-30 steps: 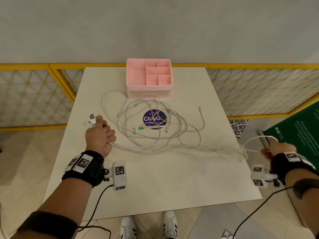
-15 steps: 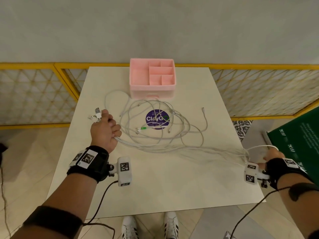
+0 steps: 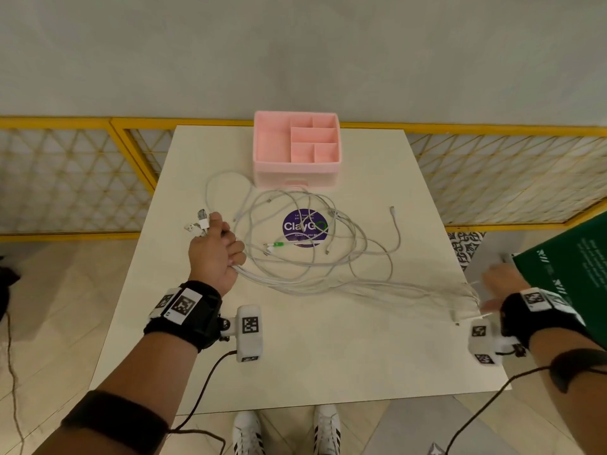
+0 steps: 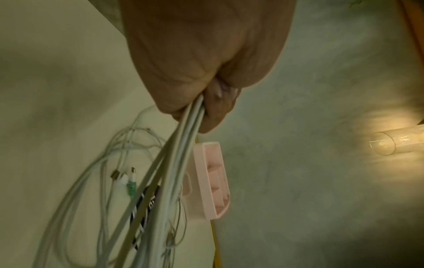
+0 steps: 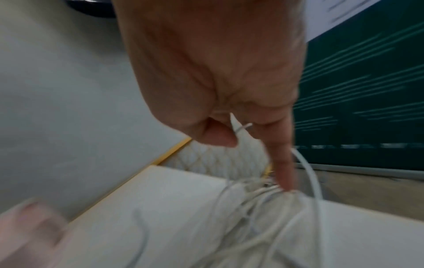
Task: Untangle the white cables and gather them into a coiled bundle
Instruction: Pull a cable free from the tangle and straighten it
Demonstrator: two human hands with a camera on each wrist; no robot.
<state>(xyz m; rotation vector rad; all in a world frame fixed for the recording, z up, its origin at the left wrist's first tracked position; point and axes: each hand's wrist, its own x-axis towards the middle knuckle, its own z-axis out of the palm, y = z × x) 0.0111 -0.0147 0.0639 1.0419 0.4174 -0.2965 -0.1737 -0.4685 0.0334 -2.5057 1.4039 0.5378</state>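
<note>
A loose tangle of white cables (image 3: pixel 312 254) lies mid-table, with a green connector (image 3: pixel 279 245) in it. My left hand (image 3: pixel 216 254) grips a bunch of strands (image 4: pixel 174 163) in its fist at the left, and plug ends (image 3: pixel 198 223) stick out past the thumb. From there the strands run stretched across to the table's right edge. My right hand (image 3: pixel 499 284), blurred, holds their far part there. In the right wrist view its fingers curl round a thin cable (image 5: pixel 238 127), while the index finger (image 5: pixel 282 163) points down onto the strands (image 5: pixel 263 203).
A pink divided organizer box (image 3: pixel 295 149) stands at the back of the cream table (image 3: pixel 295 356), behind a purple round sticker (image 3: pixel 305 224). A yellow lattice fence (image 3: pixel 65 178) runs behind. A dark green board (image 3: pixel 571 267) stands just right of my right hand.
My right hand has shifted slightly left toward the table edge, and the cable loop that arched above it no longer shows. My left hand keeps its grip in the same spot.
</note>
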